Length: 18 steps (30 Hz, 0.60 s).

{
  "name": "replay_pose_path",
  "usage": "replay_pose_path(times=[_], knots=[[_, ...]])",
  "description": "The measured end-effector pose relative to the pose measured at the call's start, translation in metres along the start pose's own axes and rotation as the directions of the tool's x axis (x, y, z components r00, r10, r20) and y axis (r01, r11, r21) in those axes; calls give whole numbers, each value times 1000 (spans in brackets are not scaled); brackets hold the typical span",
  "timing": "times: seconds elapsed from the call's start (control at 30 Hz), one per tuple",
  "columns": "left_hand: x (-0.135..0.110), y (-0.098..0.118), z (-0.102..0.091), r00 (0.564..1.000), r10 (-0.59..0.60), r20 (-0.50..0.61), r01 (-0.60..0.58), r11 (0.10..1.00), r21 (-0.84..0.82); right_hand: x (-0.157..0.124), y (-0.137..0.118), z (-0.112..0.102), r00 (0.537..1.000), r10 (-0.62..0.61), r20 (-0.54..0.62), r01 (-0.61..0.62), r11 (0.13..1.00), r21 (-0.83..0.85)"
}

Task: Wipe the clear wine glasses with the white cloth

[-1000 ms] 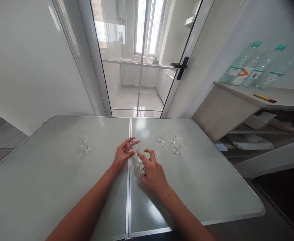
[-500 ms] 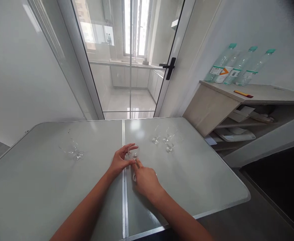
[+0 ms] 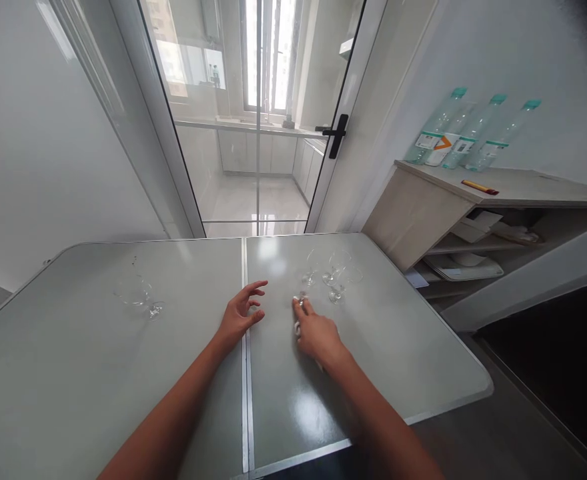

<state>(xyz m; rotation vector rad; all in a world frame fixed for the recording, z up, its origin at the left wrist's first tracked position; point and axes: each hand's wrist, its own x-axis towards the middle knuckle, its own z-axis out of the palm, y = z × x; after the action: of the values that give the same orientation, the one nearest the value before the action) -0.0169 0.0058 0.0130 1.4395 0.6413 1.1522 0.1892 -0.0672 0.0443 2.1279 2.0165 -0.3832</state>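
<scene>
My right hand [image 3: 318, 337] has its fingers closed at the foot of a small clear stemmed glass [image 3: 302, 297], right of the table's seam. A bit of something white [image 3: 297, 329], perhaps cloth, shows beneath that palm. To the left, my left hand [image 3: 238, 313] hovers with fingers curved and apart, nothing between them. Just beyond the right fingertips is a group of clear stemmed glasses, one of them the nearest glass [image 3: 336, 293]. Another stemmed glass [image 3: 154, 309] is on the left half of the table; its faint outline does not show clearly whether it lies or stands.
The pale table [image 3: 73, 373] has a metal seam [image 3: 245, 400] down its middle. A wooden shelf unit [image 3: 403, 213] adjoins its right side, bearing several plastic bottles [image 3: 478, 137] and a yellow-red stick [image 3: 479, 187]. A glazed door [image 3: 258, 180] closes off the far side.
My left hand has let go of the glass and opened. My right hand has moved right and slightly away from me with the glass, close to the group of glasses.
</scene>
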Motion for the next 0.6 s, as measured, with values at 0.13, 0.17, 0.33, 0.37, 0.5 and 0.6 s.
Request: replay_pose_path(times=[0.13,0.17,0.33,0.37,0.5,0.6], knots=[[0,4,3,1000,-6,-24,7,1000,9,2,30,0,999,53,12,-53,999,-12],[0,4,3,999,-4,-32,4,1000,8,1,35,0,998,54,15,-54,998,-10],[0,-7,-5,998,-56,23,57,997,-56,0,48,2,999,31,28,-32,999,19],[-1,-10,-7,992,-89,86,95,993,-70,1,49,3,999,25,20,-26,999,23],[-4,-12,-13,876,-207,435,221,975,19,10,51,4,999,27,-19,-26,999,35],[-5,-10,-13,803,-245,543,232,968,94,8,51,2,998,43,-39,-42,998,40]])
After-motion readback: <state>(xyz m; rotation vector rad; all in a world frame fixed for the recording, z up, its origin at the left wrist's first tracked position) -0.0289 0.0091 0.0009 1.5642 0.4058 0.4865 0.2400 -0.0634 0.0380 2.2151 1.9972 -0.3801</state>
